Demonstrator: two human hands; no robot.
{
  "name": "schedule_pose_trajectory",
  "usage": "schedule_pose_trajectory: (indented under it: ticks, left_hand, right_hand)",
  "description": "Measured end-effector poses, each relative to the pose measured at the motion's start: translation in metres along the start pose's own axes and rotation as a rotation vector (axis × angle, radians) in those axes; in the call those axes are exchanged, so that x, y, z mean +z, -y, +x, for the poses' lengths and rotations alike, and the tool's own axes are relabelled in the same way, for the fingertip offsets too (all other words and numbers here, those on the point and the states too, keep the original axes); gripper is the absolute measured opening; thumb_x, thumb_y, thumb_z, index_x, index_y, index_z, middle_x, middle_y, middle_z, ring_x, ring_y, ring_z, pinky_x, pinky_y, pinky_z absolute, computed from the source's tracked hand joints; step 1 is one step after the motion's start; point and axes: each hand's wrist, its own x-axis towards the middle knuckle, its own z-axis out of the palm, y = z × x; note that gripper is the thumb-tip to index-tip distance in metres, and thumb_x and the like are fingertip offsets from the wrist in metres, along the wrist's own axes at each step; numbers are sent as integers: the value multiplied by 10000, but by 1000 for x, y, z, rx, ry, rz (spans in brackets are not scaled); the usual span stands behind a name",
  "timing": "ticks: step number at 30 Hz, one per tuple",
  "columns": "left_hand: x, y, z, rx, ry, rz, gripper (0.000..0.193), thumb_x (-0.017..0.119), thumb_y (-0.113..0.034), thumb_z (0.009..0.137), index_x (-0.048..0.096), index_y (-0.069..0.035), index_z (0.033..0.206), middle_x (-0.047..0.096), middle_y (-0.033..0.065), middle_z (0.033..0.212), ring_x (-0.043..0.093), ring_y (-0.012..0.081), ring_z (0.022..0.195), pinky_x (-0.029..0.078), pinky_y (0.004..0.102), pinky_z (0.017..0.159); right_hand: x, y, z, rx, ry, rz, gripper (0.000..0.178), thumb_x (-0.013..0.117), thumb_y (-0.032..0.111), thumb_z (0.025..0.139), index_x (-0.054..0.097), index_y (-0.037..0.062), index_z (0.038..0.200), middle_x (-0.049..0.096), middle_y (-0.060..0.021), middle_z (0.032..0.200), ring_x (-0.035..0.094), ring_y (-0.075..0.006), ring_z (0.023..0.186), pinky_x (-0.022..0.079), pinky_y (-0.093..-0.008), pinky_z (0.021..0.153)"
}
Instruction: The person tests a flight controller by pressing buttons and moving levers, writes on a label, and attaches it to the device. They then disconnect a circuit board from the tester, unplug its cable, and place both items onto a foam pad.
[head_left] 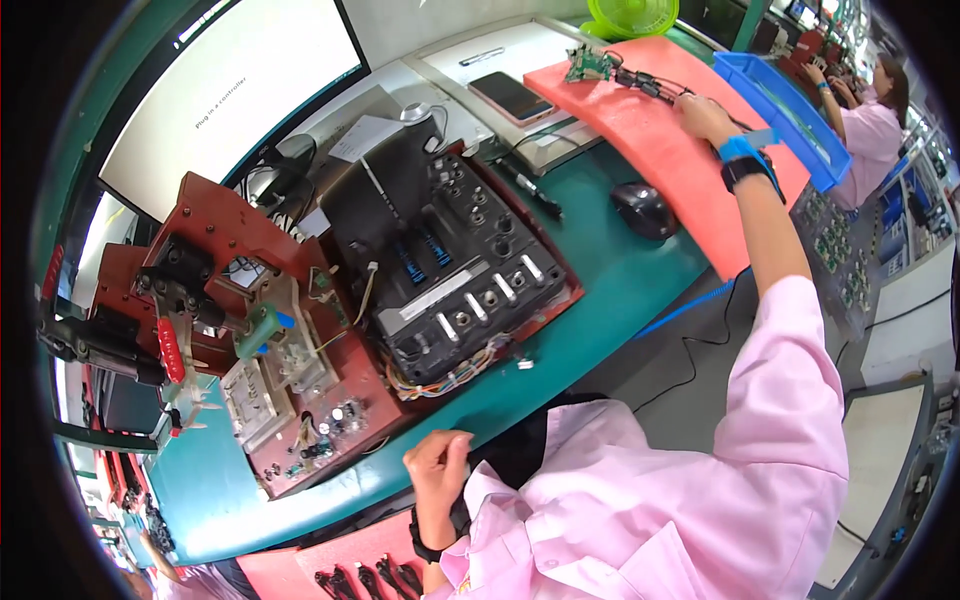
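My right hand (706, 119) reaches to the far right, over a pink foam mat (650, 160). Its fingers are curled round a black cable (645, 84), which runs left to a small green circuit board (590, 64) lying on the mat. Part of the cable is hidden under the hand. A blue wrist strap and a black band circle that wrist. Close to my body, by the front edge of the green table, my left hand (437, 466) is closed in a loose fist, with nothing visible in it.
A black control box (470, 265) with knobs stands mid-table, beside a red clamp fixture (330, 440). A mouse (645, 210), phone (510, 97), blue tray (735, 68) and green basket (632, 15) lie around the mat. A monitor (240, 90) stands back left; another person (868, 130) works at right.
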Motion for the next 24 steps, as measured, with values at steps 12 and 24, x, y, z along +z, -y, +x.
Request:
schedule_pose_trajectory:
  ticks: [12, 24]
  left_hand:
    - [13, 8, -4, -205, -236, 88, 201, 533, -141, 826, 596, 8, 708, 539, 18, 539, 382, 25, 392, 272, 174, 367]
    - [11, -7, -5, -307, -156, 125, 191, 546, -137, 816, 586, 25, 723, 538, 28, 541, 475, 59, 482, 353, 201, 443]
  right_hand:
    - [56, 24, 57, 21, -361, 189, 238, 540, 179, 720, 600, 49, 911, 603, -191, 854, 577, -318, 842, 460, -403, 741]
    - [-148, -88, -53, -176, -778, 1056, 114, 489, 126, 837, 496, 94, 947, 583, -97, 800, 564, -236, 717, 449, -364, 704]
